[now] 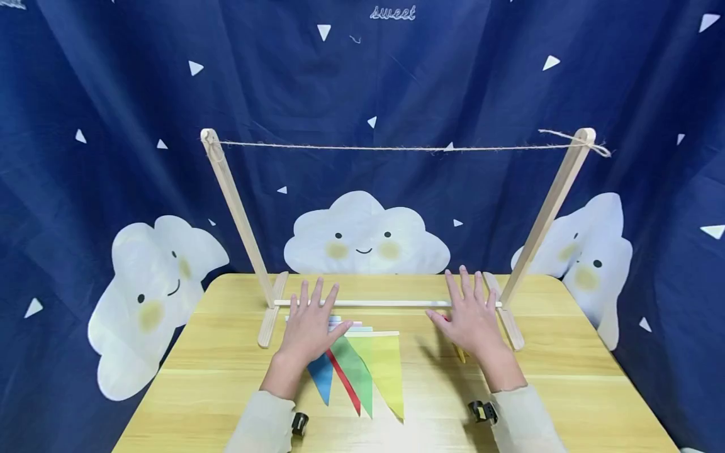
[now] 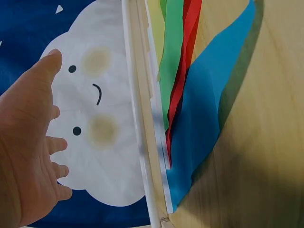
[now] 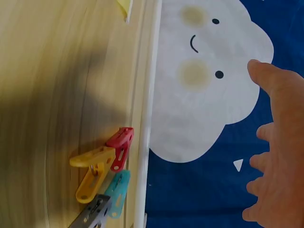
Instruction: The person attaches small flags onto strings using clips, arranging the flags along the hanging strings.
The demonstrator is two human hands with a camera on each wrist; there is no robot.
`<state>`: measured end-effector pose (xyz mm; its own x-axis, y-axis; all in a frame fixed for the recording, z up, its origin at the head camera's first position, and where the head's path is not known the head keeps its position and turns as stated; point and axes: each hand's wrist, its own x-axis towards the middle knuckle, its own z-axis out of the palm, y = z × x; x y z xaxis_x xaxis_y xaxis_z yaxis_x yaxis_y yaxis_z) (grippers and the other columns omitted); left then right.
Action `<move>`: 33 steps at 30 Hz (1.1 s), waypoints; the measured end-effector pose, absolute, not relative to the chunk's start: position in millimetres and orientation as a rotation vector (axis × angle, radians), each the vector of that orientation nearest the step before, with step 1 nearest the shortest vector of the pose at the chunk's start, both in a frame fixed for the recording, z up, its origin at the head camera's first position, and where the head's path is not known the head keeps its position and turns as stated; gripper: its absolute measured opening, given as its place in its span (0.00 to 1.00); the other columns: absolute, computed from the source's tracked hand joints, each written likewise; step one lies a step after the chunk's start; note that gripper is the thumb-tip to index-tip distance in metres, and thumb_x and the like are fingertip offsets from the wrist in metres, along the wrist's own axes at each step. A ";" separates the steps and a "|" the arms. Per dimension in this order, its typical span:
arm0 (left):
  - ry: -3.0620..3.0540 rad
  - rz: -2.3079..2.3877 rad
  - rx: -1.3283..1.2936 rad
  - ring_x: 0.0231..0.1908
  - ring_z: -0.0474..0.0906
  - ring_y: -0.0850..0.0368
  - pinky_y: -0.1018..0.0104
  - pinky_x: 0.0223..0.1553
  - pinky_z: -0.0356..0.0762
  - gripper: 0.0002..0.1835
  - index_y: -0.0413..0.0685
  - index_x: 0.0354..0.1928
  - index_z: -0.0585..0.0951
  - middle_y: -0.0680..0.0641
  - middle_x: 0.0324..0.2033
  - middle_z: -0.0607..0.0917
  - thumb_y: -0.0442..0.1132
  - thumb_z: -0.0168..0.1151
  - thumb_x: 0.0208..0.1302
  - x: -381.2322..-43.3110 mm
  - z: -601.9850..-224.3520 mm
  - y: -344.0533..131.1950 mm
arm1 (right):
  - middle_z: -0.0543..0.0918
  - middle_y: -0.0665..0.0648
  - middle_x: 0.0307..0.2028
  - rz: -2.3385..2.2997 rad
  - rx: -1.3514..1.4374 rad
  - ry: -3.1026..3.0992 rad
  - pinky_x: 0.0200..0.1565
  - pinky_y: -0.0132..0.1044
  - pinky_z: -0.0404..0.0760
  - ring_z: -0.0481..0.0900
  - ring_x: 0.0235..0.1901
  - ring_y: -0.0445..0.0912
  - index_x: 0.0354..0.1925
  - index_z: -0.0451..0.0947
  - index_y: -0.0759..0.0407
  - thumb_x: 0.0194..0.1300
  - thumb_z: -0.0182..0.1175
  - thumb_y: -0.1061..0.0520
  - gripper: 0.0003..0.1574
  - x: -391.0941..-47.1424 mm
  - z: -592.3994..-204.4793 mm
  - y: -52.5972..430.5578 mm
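My left hand (image 1: 308, 330) is spread with its fingers straight, over the stacked triangular flags on the table. A yellow flag (image 1: 385, 368), a green flag (image 1: 355, 371), a red flag (image 1: 344, 380) and a blue flag (image 2: 204, 99) overlap there, their pale top strips toward the back. Fingers apart, my right hand (image 1: 471, 321) is held above the right side and holds nothing. Below it, mostly hidden in the head view, lie a yellow clothespin (image 3: 88, 183), a red clothespin (image 3: 117, 154), a teal clothespin (image 3: 118, 192) and a grey clothespin (image 3: 92, 212).
Behind the flags stands a wooden frame with a left post (image 1: 240, 217) and a right post (image 1: 546, 217). Twine (image 1: 368, 148) stretches between their tops, and a white rod (image 1: 379, 304) joins them low down. A dark blue curtain (image 1: 362, 75) hangs behind the table (image 1: 578, 390).
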<state>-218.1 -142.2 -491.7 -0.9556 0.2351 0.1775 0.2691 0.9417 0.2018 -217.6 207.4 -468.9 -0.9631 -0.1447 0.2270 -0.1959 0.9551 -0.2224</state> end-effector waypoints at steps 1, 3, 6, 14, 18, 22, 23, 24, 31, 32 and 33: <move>-2.947 -0.337 -0.391 0.81 0.37 0.31 0.28 0.76 0.44 0.48 0.59 0.82 0.56 0.38 0.82 0.50 0.74 0.53 0.68 -218.1 -491.5 -142.4 | 0.45 0.69 0.81 0.360 0.263 -2.890 0.69 0.81 0.41 0.39 0.79 0.74 0.82 0.48 0.56 0.67 0.59 0.26 0.62 -217.9 -469.1 208.6; -2.949 -0.326 -0.403 0.81 0.37 0.32 0.28 0.76 0.44 0.48 0.60 0.82 0.55 0.38 0.82 0.50 0.74 0.52 0.69 -218.6 -491.5 -142.8 | 0.46 0.70 0.81 0.363 0.281 -2.872 0.69 0.81 0.43 0.40 0.78 0.74 0.82 0.49 0.57 0.66 0.59 0.26 0.62 -218.1 -469.1 211.0; -2.950 -0.302 -0.414 0.81 0.36 0.33 0.29 0.76 0.44 0.48 0.60 0.82 0.54 0.39 0.82 0.50 0.75 0.51 0.69 -219.5 -490.9 -143.5 | 0.48 0.70 0.81 0.359 0.311 -2.854 0.70 0.80 0.45 0.42 0.78 0.74 0.82 0.50 0.58 0.66 0.59 0.26 0.62 -218.6 -468.9 217.5; -2.930 -0.285 -0.456 0.81 0.38 0.34 0.29 0.76 0.47 0.47 0.60 0.82 0.54 0.41 0.82 0.49 0.73 0.52 0.69 -221.5 -487.9 -142.4 | 0.47 0.70 0.81 0.349 0.373 -2.871 0.73 0.75 0.47 0.43 0.79 0.71 0.82 0.48 0.58 0.67 0.60 0.28 0.62 -219.0 -466.7 237.5; -2.926 -0.274 -0.482 0.81 0.39 0.34 0.30 0.76 0.47 0.47 0.60 0.82 0.54 0.42 0.82 0.49 0.73 0.52 0.69 -221.4 -486.5 -142.2 | 0.48 0.71 0.81 0.347 0.396 -2.850 0.73 0.73 0.50 0.45 0.79 0.70 0.82 0.48 0.58 0.67 0.61 0.28 0.62 -218.6 -467.8 244.4; -2.924 -0.248 -0.515 0.81 0.41 0.33 0.32 0.77 0.47 0.47 0.60 0.82 0.54 0.42 0.82 0.49 0.73 0.51 0.70 -220.9 -485.7 -142.6 | 0.49 0.70 0.81 0.388 0.406 -2.832 0.72 0.73 0.53 0.47 0.79 0.69 0.82 0.49 0.58 0.66 0.63 0.29 0.62 -216.4 -470.5 249.3; -2.923 -0.239 -0.521 0.81 0.41 0.34 0.32 0.77 0.47 0.47 0.60 0.82 0.55 0.42 0.82 0.49 0.74 0.51 0.70 -220.7 -485.4 -142.8 | 0.49 0.70 0.81 0.397 0.411 -2.826 0.73 0.72 0.53 0.47 0.79 0.68 0.82 0.49 0.57 0.66 0.64 0.30 0.63 -215.8 -471.4 250.6; -2.924 -0.231 -0.527 0.81 0.41 0.34 0.32 0.77 0.47 0.47 0.60 0.82 0.55 0.42 0.82 0.49 0.74 0.51 0.70 -220.7 -485.3 -143.0 | 0.49 0.70 0.81 0.403 0.418 -2.814 0.73 0.71 0.54 0.47 0.79 0.68 0.82 0.49 0.58 0.66 0.64 0.31 0.62 -215.3 -472.3 251.7; -2.921 -0.215 -0.594 0.81 0.43 0.34 0.31 0.76 0.49 0.45 0.60 0.82 0.57 0.41 0.82 0.51 0.72 0.51 0.70 -220.2 -484.4 -145.1 | 0.53 0.72 0.79 0.439 0.464 -2.748 0.74 0.65 0.58 0.51 0.79 0.66 0.80 0.54 0.61 0.66 0.65 0.32 0.60 -212.5 -479.6 261.3; -2.920 -0.207 -0.604 0.81 0.44 0.34 0.31 0.76 0.50 0.45 0.60 0.82 0.57 0.41 0.82 0.52 0.72 0.51 0.70 -220.0 -484.3 -145.6 | 0.54 0.72 0.79 0.439 0.467 -2.747 0.73 0.65 0.59 0.51 0.79 0.66 0.80 0.54 0.62 0.66 0.65 0.32 0.60 -212.3 -480.6 262.9; -2.923 -0.201 -0.611 0.80 0.45 0.33 0.31 0.76 0.50 0.45 0.60 0.82 0.57 0.41 0.82 0.52 0.72 0.51 0.71 -219.8 -484.2 -146.0 | 0.54 0.72 0.79 0.439 0.470 -2.744 0.72 0.66 0.61 0.52 0.78 0.66 0.80 0.55 0.62 0.66 0.65 0.33 0.59 -212.2 -481.5 264.5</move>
<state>-219.8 -146.0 -484.2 -0.9060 0.3868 0.1722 0.4067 0.9080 0.1004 -212.2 264.5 -481.5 -0.8939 -0.2670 0.3602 -0.3660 0.8986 -0.2422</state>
